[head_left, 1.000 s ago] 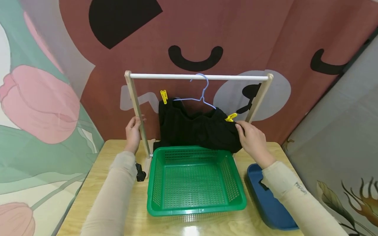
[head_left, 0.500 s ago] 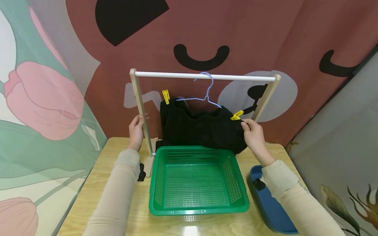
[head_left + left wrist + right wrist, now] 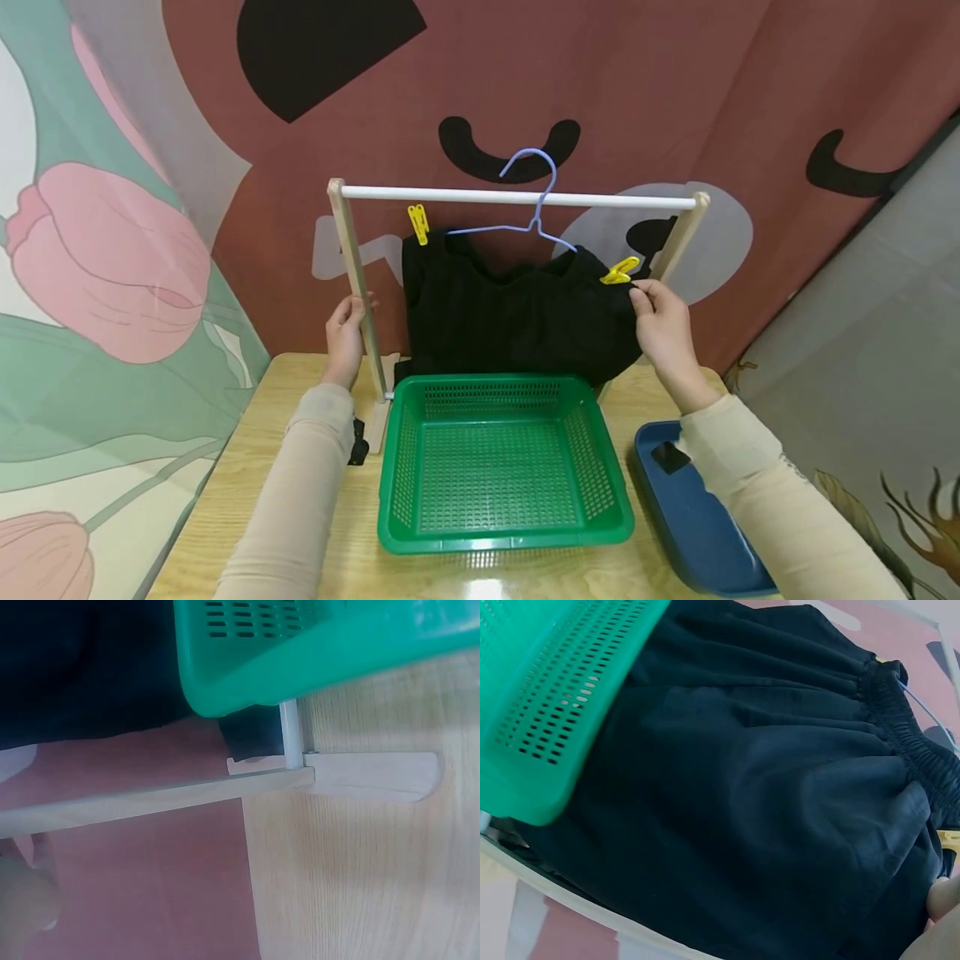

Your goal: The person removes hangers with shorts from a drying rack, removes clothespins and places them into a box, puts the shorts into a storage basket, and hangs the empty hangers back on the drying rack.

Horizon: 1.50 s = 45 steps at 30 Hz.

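A black garment with a gathered elastic waistband (image 3: 517,325) is clipped to a blue hanger (image 3: 525,227). Two yellow clothespins, one left (image 3: 418,225) and one right (image 3: 620,271), stand at its top corners. My right hand (image 3: 667,325) pinches the garment's upper right edge beside the right clothespin. The hanger's hook rises above the white bar of a small wooden clothes rack (image 3: 442,195); whether it touches the bar, I cannot tell. My left hand (image 3: 347,337) grips the rack's left post (image 3: 349,254). In the right wrist view, the fingertips (image 3: 941,900) show at the garment's edge.
A green perforated basket (image 3: 502,546) stands on the wooden table (image 3: 240,500) in front of the garment, covering its lower part. To the right lies a blue tray (image 3: 693,533), partly under my right forearm. A printed curtain (image 3: 600,50) hangs behind.
My right hand has moved up and slightly right, raising the garment and hanger. The hook, formerly around bar height, is now well above it. My left hand keeps its grip on the post.
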Tool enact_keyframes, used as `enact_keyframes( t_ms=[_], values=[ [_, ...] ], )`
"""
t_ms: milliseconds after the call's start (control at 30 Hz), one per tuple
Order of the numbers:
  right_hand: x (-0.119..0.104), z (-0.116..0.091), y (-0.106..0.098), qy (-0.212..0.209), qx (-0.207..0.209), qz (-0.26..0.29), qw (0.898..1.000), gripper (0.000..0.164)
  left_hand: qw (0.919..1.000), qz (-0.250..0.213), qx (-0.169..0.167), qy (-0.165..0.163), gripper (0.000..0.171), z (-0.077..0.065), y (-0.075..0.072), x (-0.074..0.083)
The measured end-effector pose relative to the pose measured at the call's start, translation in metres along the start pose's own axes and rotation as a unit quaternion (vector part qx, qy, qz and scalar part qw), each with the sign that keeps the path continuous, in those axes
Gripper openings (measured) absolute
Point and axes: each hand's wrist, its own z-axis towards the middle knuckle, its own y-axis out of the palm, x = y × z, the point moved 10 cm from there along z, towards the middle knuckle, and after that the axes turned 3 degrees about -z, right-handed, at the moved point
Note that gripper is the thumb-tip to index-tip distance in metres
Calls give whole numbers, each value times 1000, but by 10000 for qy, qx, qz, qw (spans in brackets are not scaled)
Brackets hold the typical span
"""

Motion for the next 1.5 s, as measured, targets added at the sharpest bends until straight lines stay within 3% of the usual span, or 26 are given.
enact_keyframes(
  t_ms=[167,333,533,600,767,1033,1200,1500],
  values=[
    [-11,-1,-10,-117,75,-30,9999,29,9998,34,44,206,50,10,-5,-13],
    [-20,-7,-17,-409,81,1,9991,29,9993,54,86,367,54,11,-5,-14],
    [-24,-18,-24,-678,52,-8,9977,29,9994,107,98,308,55,11,-5,-15],
    [-23,-22,-25,-654,-9,-7,9979,29,9997,140,72,200,52,7,-3,-7],
    [-17,-33,-25,-500,-199,-129,9985,31,9999,171,4,5,45,-3,2,10],
    [-6,-44,-23,-406,-272,-201,9986,30,9998,142,46,114,51,12,-6,-16],
    [6,-53,-20,-269,-253,-97,9993,26,9992,258,128,262,56,13,-7,-17],
    [36,-76,-4,-1,-366,154,9992,23,9993,59,321,191,52,11,-7,-18]
  ],
)
